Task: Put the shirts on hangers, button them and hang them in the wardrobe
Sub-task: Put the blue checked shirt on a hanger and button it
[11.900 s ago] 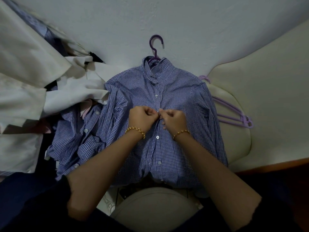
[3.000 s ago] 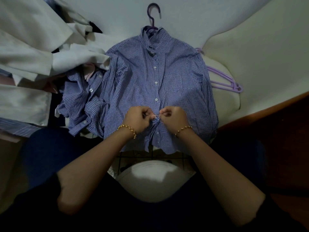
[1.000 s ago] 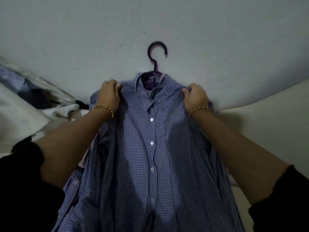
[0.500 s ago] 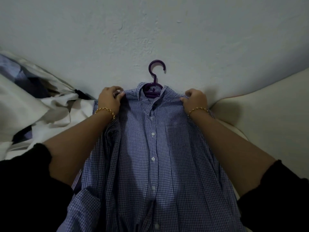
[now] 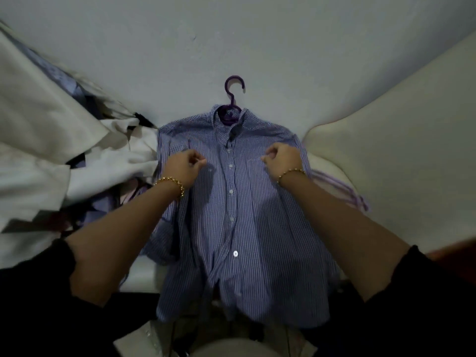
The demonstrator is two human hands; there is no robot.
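One shirt in play: the blue gingham shirt (image 5: 239,228) lies flat, front up, on the purple hanger (image 5: 233,91), whose hook pokes out past the collar onto the pale surface (image 5: 180,47). The placket buttons (image 5: 231,191) look closed from chest to hem. The neck gap under the collar is open, and I can't read the top button's state. The sleeve (image 5: 167,235) on the person's left side is bunched along the body. Over the chest, either side of the placket, are the left hand (image 5: 184,163) and right hand (image 5: 282,157), fingers curled in. I can't tell if they pinch cloth or are clenched on nothing. There are gold bracelets (image 5: 170,182) on both wrists. Outward: lilac spare hangers (image 5: 342,191) sit just beside the shirt's right edge, seemingly tucked partly under it. A heap of white and blue shirts (image 5: 77,161) touches the other side, and a cream cushion (image 5: 386,140) lies beyond the hangers. No wardrobe in view. My read: hanger and buttoning steps are basically done for this one, and it's at the tidy-up point before hanging. The next move needs one hand on the hook and a straight lift so the shoulders stay seated. Check that the bunched sleeve drops free and the spare hangers don't snag the cloth. The heap says more shirts to go.
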